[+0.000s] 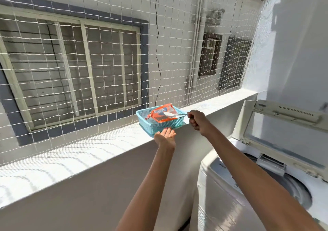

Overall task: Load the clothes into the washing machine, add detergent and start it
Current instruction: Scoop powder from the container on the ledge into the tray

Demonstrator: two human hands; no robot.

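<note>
Reaching out from the near edge, the left hand is cupping palm-up, fingers relaxed, just below the blue basket sitting on the ledge with the orange detergent pouch, while the right hand is gripping a powder-heaped spoon above the pouch, left of the open-lidded washing machine.
</note>
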